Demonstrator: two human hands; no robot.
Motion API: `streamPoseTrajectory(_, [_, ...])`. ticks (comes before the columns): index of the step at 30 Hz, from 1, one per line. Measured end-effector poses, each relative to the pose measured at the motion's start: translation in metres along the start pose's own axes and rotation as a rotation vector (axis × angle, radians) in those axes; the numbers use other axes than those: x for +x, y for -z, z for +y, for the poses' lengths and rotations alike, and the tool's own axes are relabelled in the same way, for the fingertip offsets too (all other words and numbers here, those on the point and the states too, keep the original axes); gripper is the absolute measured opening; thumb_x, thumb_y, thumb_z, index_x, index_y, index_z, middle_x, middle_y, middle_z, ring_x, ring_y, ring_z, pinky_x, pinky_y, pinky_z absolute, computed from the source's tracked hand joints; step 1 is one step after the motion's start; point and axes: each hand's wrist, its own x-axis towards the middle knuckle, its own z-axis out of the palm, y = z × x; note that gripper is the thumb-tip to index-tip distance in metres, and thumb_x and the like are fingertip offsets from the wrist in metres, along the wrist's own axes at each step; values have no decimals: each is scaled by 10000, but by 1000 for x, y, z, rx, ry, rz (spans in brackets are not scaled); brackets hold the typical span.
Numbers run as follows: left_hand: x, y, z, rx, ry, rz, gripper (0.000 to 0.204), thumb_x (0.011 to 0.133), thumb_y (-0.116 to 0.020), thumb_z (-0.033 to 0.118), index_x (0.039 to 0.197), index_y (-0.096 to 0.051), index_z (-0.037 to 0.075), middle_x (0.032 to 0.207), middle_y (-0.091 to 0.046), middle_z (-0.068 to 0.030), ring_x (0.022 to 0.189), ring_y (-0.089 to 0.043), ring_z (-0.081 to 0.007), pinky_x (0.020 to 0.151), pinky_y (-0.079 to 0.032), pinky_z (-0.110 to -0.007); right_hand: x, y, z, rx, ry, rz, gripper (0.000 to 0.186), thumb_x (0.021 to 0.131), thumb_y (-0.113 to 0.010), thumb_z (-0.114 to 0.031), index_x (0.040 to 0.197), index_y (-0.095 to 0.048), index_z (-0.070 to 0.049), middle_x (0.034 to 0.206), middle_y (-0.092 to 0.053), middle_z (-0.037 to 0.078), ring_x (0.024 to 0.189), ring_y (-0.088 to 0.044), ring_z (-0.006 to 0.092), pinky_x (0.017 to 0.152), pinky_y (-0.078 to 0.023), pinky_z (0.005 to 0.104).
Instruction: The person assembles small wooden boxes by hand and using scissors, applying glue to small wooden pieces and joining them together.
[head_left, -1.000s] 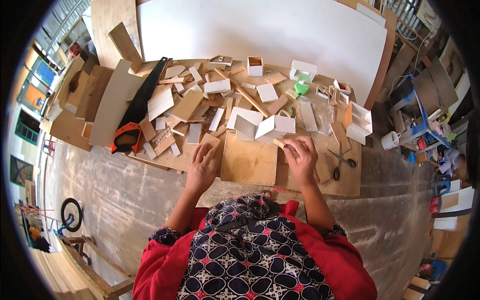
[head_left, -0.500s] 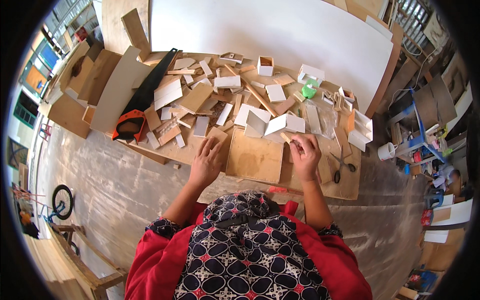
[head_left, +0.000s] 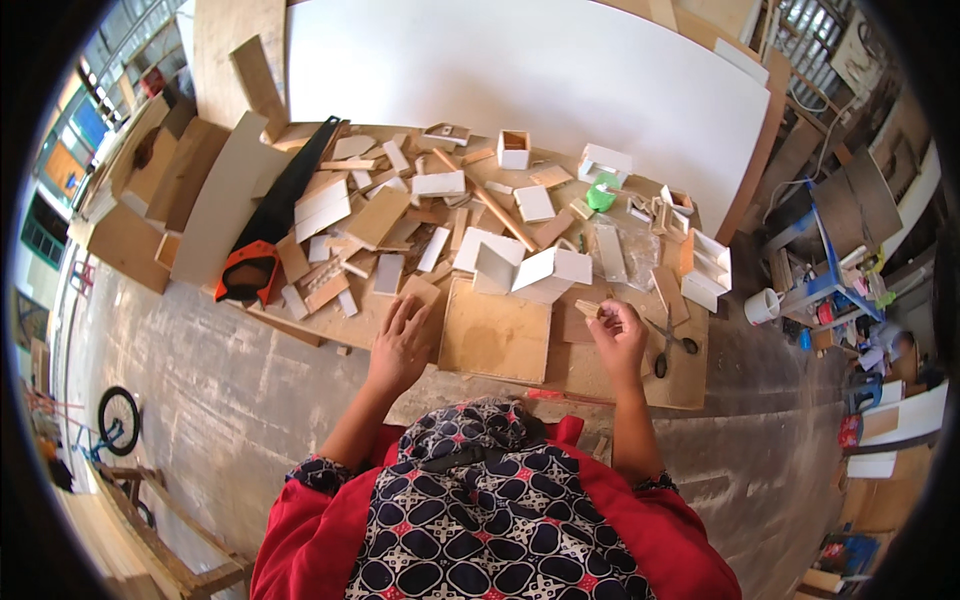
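Observation:
My right hand [head_left: 620, 338] pinches a small wooden piece [head_left: 588, 308] between thumb and fingers, just right of a square plywood board [head_left: 490, 335]. On the left of that board, my left hand [head_left: 399, 350] lies with fingers stretched out, its fingertips at a small wooden block [head_left: 420, 289]. Beyond the board's far edge stand angled white panels [head_left: 553, 268] joined in a folded shape. A pair of black-handled scissors [head_left: 661, 362] lies to the right of my right hand.
Several wood offcuts [head_left: 378, 218] cover the left and middle of the table. A handsaw [head_left: 247, 272] with an orange handle rests at the left. White boxes [head_left: 706, 268], a green object [head_left: 601, 193] and a clear plastic bag [head_left: 640, 250] are at the right. A large white panel [head_left: 520, 80] stands behind.
My right hand has drawn back from the white panels, toward me and slightly right, with the small wooden piece. My left hand stays by the block. The whole view has shifted a little.

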Motion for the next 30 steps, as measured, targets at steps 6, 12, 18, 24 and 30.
streamPoseTrajectory(6, [3, 5, 11, -16, 25, 31, 610, 714, -656, 78, 1305, -505, 87, 1396, -426, -173, 1328, -347, -380, 1097, -311, -444, 48, 25, 64, 3, -262, 9, 311, 762, -719, -115, 1046, -656, -8, 770, -646, 42, 661, -583, 114, 615, -478, 260])
streamPoseTrajectory(12, [7, 0, 14, 50, 21, 74, 505, 757, -603, 76, 1256, -538, 39, 1353, -469, -171, 1306, -369, -394, 1099, -300, -463, 93, -4, 86, 119, -392, -199, 279, 775, -717, -136, 1027, -669, -26, 721, -623, 14, 622, -563, 76, 522, -468, 237])
streamPoseTrajectory(18, [6, 1, 19, -23, 124, 45, 586, 728, -611, 49, 1301, -520, 128, 1417, -419, -147, 1344, -339, -367, 1058, -340, -475, 145, -51, 88, 156, -272, -267, 282, 748, -738, -159, 993, -680, -31, 712, -627, 4, 633, -560, 68, 551, -477, 247])
streamPoseTrajectory(24, [6, 1, 20, -64, 178, 42, 607, 717, -617, 55, 1308, -520, 151, 1441, -406, -119, 1364, -325, -342, 1055, -334, -476, 196, -90, 75, -18, -126, -287, 299, 722, -736, -199, 978, -685, -53, 764, -681, 84, 676, -647, 176, 643, -511, 300])
streamPoseTrajectory(30, [7, -1, 22, -91, 233, 51, 605, 687, -626, 51, 1281, -540, 132, 1433, -418, -123, 1361, -324, -352, 1081, -317, -471, 236, -113, 50, -412, 9, -366, 242, 715, -693, -186, 944, -695, -109, 823, -687, 120, 787, -668, 288, 699, -525, 391])
